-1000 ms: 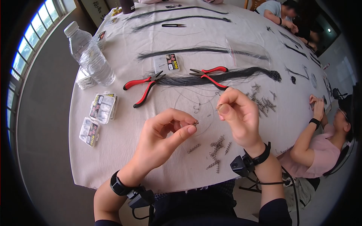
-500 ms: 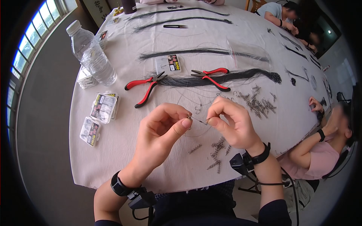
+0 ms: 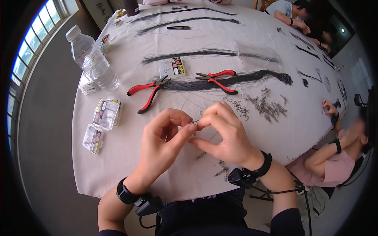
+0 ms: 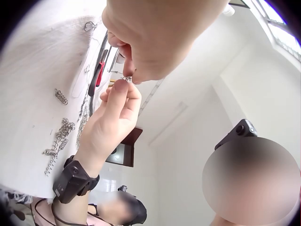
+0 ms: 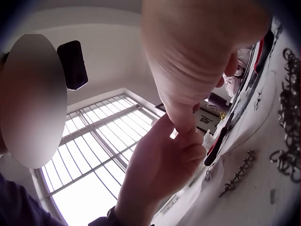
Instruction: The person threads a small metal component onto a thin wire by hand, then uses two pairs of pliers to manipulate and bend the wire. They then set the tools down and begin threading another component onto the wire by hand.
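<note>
In the head view, the left hand pinches a small metal coil between thumb and index finger. Against it from the other side come the curled fingers of the right hand, its thumb lying lower. The left wrist view shows the coil at the meeting fingertips of the left hand and right hand. In the right wrist view the right hand covers the contact with the left hand. What the right fingers grip is mostly hidden.
Metal coils and hooks lie right of the hands, more coils below. Beyond are two red-handled pliers on dark strands. Clear boxes and a bottle stand left; people sit around the table.
The right hand has moved left and down until its fingers meet the left hand's fingertips. The thin line seen between the hands half a second ago is now covered. The left hand has shifted slightly left.
</note>
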`<state>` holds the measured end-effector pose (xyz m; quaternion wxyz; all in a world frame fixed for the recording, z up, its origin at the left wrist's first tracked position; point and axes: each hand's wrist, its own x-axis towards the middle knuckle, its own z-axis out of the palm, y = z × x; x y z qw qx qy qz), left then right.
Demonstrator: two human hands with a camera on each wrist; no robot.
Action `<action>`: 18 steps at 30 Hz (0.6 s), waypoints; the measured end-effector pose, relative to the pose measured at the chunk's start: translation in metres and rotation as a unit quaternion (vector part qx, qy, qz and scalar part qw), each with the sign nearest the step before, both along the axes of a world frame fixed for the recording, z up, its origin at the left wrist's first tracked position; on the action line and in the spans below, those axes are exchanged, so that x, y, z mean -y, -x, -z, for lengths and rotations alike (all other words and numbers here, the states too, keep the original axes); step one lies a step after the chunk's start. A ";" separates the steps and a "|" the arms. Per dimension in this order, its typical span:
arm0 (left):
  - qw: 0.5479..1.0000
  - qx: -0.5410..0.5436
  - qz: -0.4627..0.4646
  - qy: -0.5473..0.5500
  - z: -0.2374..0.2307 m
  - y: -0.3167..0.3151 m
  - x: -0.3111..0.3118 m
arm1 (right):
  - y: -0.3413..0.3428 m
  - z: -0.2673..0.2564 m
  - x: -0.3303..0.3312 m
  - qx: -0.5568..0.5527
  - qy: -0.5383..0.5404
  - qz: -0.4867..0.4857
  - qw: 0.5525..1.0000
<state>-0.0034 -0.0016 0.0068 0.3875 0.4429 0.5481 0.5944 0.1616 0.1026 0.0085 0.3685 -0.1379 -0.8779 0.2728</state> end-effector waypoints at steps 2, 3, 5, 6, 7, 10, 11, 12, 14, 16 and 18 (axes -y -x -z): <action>0.999 0.044 0.007 0.005 0.002 -0.002 0.000 | 0.002 0.003 0.001 -0.003 0.008 -0.007 1.000; 0.999 0.044 0.008 0.005 0.004 -0.002 -0.001 | 0.002 0.004 0.002 -0.004 0.008 -0.006 1.000; 0.995 0.084 -0.008 -0.047 0.010 -0.003 -0.004 | 0.002 0.004 0.002 -0.015 0.031 0.006 0.999; 0.995 0.084 -0.008 -0.047 0.008 -0.003 -0.003 | 0.002 0.003 0.002 -0.015 0.031 0.006 0.999; 0.997 0.064 -0.009 -0.034 0.005 -0.002 -0.002 | 0.001 0.002 0.000 -0.021 0.035 0.007 0.999; 1.000 0.009 -0.011 -0.024 0.003 0.001 -0.002 | -0.001 0.000 -0.003 -0.024 0.041 0.008 0.999; 0.999 -0.027 -0.012 -0.028 0.003 0.002 -0.002 | -0.002 -0.001 -0.004 -0.021 0.044 0.007 0.999; 0.999 -0.026 -0.012 -0.027 0.005 0.004 -0.002 | -0.003 -0.002 -0.004 -0.021 0.044 0.007 0.999; 0.995 -0.080 -0.026 -0.049 0.013 0.007 -0.003 | -0.003 -0.003 -0.004 -0.012 0.048 -0.014 0.999; 0.994 -0.079 -0.043 -0.065 0.015 0.007 -0.005 | -0.006 -0.011 -0.010 -0.016 0.071 0.001 0.997; 0.992 -0.078 -0.061 -0.080 0.014 0.007 -0.006 | -0.008 -0.016 -0.023 -0.017 0.092 0.048 0.995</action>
